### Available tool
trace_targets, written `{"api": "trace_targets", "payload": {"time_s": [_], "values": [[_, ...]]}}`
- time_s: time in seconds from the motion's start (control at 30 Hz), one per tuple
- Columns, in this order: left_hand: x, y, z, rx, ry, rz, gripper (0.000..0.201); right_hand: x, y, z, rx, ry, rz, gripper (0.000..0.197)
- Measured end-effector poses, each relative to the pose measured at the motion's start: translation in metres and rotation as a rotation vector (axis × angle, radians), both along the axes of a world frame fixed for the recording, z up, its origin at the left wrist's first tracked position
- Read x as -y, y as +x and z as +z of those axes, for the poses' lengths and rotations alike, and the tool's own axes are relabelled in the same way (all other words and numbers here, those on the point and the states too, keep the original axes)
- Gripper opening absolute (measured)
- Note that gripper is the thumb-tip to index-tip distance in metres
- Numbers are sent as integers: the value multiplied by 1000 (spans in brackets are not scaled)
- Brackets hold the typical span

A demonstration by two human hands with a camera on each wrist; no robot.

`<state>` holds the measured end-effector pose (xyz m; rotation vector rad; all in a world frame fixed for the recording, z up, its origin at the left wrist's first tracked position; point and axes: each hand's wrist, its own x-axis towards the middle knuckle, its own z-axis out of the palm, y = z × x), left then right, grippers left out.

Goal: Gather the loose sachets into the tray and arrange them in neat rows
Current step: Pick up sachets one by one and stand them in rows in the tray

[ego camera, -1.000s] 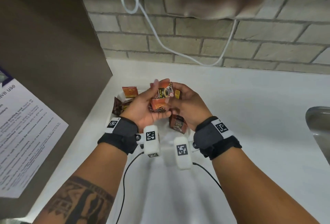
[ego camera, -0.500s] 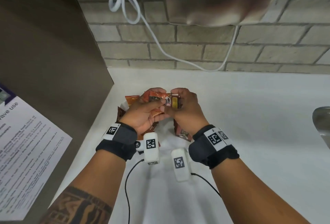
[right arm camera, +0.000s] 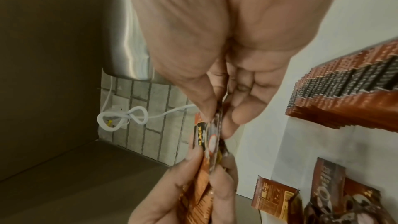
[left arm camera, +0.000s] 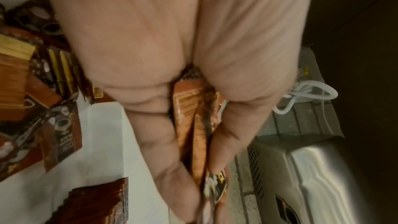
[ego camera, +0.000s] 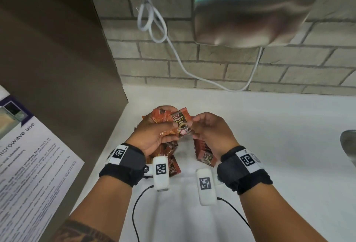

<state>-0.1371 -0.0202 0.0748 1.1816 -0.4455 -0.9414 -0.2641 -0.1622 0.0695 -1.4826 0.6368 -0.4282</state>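
Note:
My left hand (ego camera: pixel 169 126) grips a bundle of orange-brown coffee sachets (ego camera: pixel 163 117) above the white tray (ego camera: pixel 185 152). At the front of the bundle is a sachet printed "Black Coffee" (ego camera: pixel 181 123), and my right hand (ego camera: pixel 194 128) pinches its right edge between thumb and fingers. The right wrist view shows that pinch on the front sachet (right arm camera: pixel 215 134). A neat row of sachets (ego camera: pixel 204 151) stands on edge at the tray's right side. Loose sachets (ego camera: pixel 172 164) lie in a heap at its left, partly hidden under my left wrist.
A steel hand dryer (ego camera: pixel 256 8) hangs on the brick wall above, with a looped white cable (ego camera: pixel 154 24). A brown side panel (ego camera: pixel 57 68) with a printed notice (ego camera: pixel 28 164) closes off the left. A sink edge (ego camera: pixel 348 145) shows at far right on the white counter (ego camera: pixel 269 126).
The bundle has tilted so the front sachet's printed face shows. My right hand has slid from the bundle's top to the front sachet's right edge.

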Motion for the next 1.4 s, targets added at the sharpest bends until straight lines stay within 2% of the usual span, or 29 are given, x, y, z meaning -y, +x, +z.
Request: {"api": "trace_targets", "payload": {"time_s": [0.07, 0.2, 0.37, 0.5, 0.57, 0.63, 0.73, 0.83, 0.9, 1.03, 1.1, 1.17, 1.3, 1.4], "values": [[-1, 2, 4, 47, 13, 21, 35, -5, 1, 1, -1, 33, 30, 17], [-1, 2, 13, 114, 12, -15, 40, -12, 7, 11, -11, 59, 87, 41], [-3, 5, 16, 80, -32, -6, 32, -13, 8, 21, 23, 90, 35, 22], [-8, 9, 14, 80, -29, 38, 33, -8, 0, 24, 4, 18, -66, 13], [-9, 8, 14, 79, -32, 42, 34, -10, 0, 25, 65, 88, -88, 11], [-8, 4, 15, 72, -36, 38, 35, -15, 2, 26, 60, 105, -33, 15], [-5, 0, 14, 95, -18, 53, 35, -19, 4, 22, -20, -82, 69, 24], [-3, 0, 14, 83, 28, 135, 22, -17, 4, 21, 78, -210, -50, 17], [-3, 1, 14, 25, 41, 173, 21, -19, 4, 20, 138, -310, -125, 18], [-1, 3, 16, -93, -14, 139, 25, -29, 1, 10, 125, -544, -49, 21], [-2, 4, 14, -94, -49, 129, 21, -31, 0, 3, 142, -541, -22, 28], [-3, 5, 12, -43, -51, 120, 34, -30, -1, 2, 121, -511, 0, 31], [-7, 6, 15, 97, -19, 109, 44, -19, -8, 13, 59, -255, 64, 57], [-8, 5, 19, 200, 14, 63, 45, -11, -8, 21, 24, -122, 84, 64]]}}
